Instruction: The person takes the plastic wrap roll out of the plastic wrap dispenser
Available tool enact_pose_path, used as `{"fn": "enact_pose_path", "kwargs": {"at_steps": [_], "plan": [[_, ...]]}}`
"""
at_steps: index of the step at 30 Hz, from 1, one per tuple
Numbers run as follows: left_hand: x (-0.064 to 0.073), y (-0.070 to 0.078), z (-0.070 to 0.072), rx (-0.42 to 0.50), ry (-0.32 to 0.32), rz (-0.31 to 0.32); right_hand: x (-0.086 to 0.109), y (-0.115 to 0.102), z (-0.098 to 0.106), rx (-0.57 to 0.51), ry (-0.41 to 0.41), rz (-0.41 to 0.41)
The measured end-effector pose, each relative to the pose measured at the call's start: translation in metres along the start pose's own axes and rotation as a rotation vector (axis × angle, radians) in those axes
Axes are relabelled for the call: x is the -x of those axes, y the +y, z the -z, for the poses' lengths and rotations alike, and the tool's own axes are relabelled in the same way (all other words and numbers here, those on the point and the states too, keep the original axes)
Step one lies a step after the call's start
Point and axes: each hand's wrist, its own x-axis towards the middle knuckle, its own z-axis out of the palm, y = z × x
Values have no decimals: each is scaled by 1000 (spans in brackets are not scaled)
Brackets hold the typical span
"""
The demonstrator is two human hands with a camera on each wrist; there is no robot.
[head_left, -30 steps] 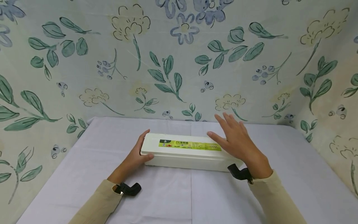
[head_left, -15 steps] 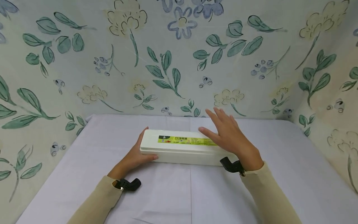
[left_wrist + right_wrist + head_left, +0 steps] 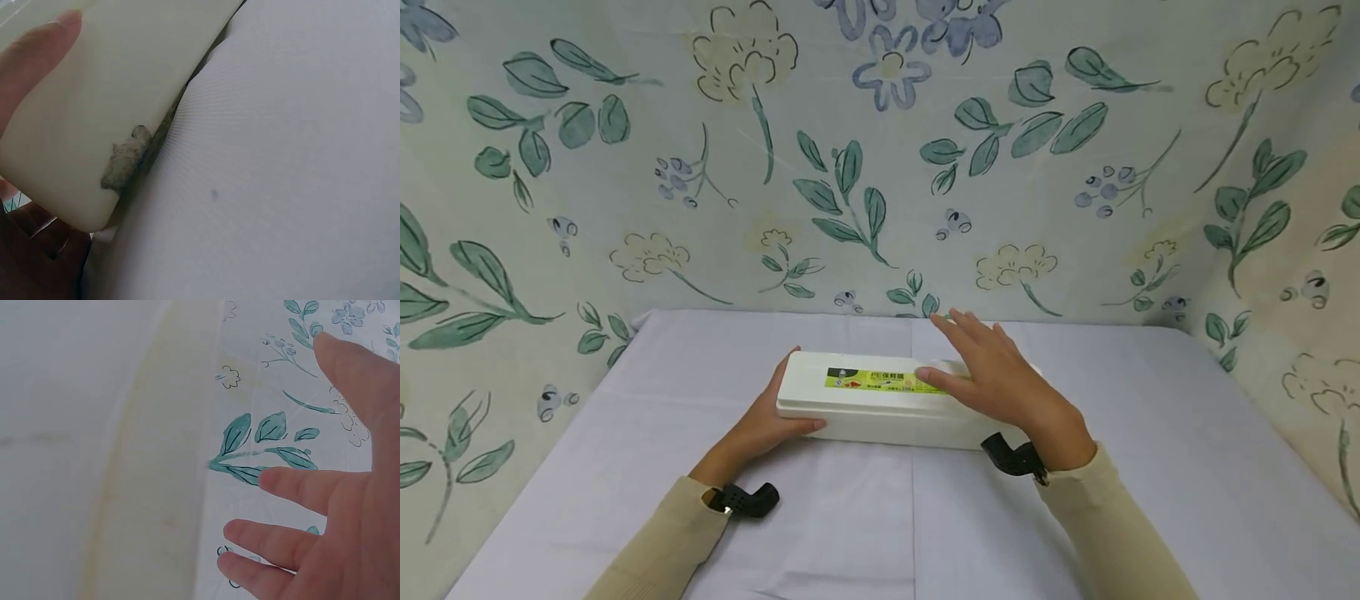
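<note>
A long white cling film box lies on the white-covered table, with a yellow-green label on its lid. My left hand grips the box's left end, thumb along the near side and fingers round behind. In the left wrist view, a grey-brown worn patch marks the box's lower edge near that end. Over the right part of the lid is my right hand, its fingers spread and straight, hiding part of the label. Whether its palm touches the lid cannot be told.
A white cloth with fold lines covers the table. Behind it hangs a floral backdrop, close to the table's back edge. Each wrist wears a black camera mount, the left one and the right one.
My right hand has moved left over the box, now hiding more of the label. My left hand keeps its grip on the left end.
</note>
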Motion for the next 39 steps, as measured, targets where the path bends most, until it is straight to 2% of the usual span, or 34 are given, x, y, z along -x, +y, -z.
{"fn": "enact_pose_path", "kwargs": {"at_steps": [7, 15, 39], "plan": [[-2, -1, -1, 13, -2, -6, 2, -1, -4, -12, -42, 21], [0, -1, -1, -16, 8, 3, 2, -4, -11, 11, -77, 46], [3, 2, -3, -35, 14, 14, 4, -8, -22, 40, -136, 43]]}}
